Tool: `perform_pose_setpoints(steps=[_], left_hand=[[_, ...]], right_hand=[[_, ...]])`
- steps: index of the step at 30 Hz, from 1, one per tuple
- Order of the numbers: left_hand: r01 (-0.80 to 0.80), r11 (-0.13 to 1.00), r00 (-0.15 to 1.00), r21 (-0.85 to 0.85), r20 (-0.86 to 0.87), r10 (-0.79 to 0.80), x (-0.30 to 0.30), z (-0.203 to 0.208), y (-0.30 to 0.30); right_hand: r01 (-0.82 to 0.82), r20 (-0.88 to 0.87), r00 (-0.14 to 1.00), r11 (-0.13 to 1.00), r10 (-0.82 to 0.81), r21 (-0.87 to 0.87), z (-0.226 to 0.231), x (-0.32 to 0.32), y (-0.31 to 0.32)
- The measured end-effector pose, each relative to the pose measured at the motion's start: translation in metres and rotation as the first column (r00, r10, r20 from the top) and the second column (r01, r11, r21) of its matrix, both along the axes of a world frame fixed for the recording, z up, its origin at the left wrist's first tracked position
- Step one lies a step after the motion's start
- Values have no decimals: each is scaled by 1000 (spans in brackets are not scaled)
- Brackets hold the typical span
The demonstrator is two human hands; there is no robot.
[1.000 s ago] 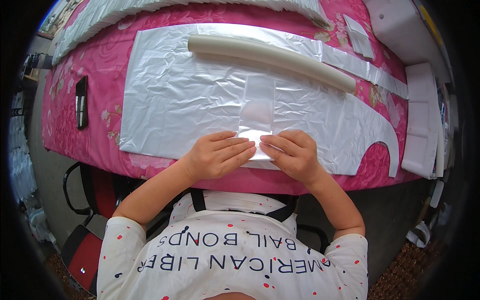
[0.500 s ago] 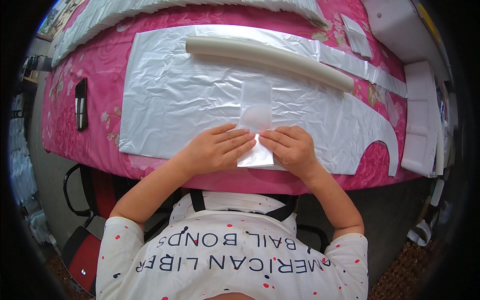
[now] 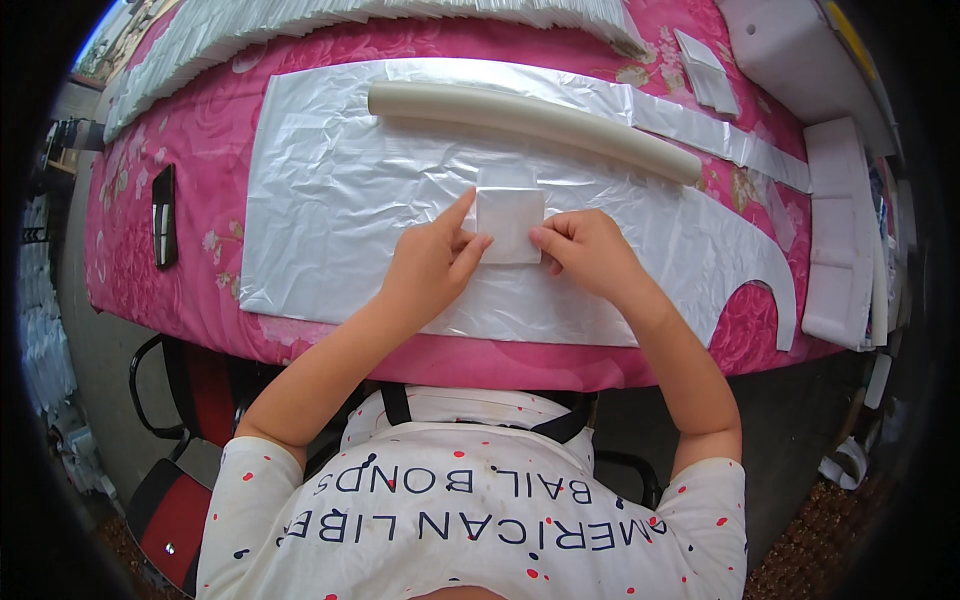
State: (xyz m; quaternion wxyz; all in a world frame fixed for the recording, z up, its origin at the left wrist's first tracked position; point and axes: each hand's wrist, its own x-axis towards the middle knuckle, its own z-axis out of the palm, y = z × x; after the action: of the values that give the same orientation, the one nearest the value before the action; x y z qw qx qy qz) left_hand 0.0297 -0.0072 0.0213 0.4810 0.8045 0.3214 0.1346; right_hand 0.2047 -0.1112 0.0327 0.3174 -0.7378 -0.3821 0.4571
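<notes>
A translucent white plastic bag (image 3: 511, 222), folded into a small, nearly square packet, lies in front of me on a large, flat sheet of silvery-white plastic film (image 3: 330, 220). At its lower left corner, the thumb of my left hand (image 3: 432, 258) meets the edge, with the other fingers curled beside it. The left index finger stretches along the left side of the packet. My right hand (image 3: 590, 252) pinches the lower right corner between thumb and fingers. A pale grey tube (image 3: 530, 122) rests on the film beyond both hands.
A pink floral cloth (image 3: 200, 110) covers the table. A dark phone-like object (image 3: 164, 216) lies at left, and a long row of folded white bags (image 3: 300, 18) at the back. Another small folded stack (image 3: 708, 72) is at far right, near white foam boxes (image 3: 838, 240). Red-and-black chairs (image 3: 165, 510) stand below left.
The strip has been folded away from me into a shorter packet. Both hands moved farther out, from lying flat on its near part to holding its near corners.
</notes>
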Motion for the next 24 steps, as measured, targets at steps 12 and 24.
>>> perform_pose_setpoints(steps=[12, 24], left_hand=[[134, 703, 967, 698, 63, -247, 16, -12, -5], [310, 719, 951, 622, -212, -226, 28, -30, -16]], right_hand=[[-48, -283, 957, 931, -61, -362, 3, 26, 30], [145, -61, 987, 989, -147, -37, -12, 2, 8]])
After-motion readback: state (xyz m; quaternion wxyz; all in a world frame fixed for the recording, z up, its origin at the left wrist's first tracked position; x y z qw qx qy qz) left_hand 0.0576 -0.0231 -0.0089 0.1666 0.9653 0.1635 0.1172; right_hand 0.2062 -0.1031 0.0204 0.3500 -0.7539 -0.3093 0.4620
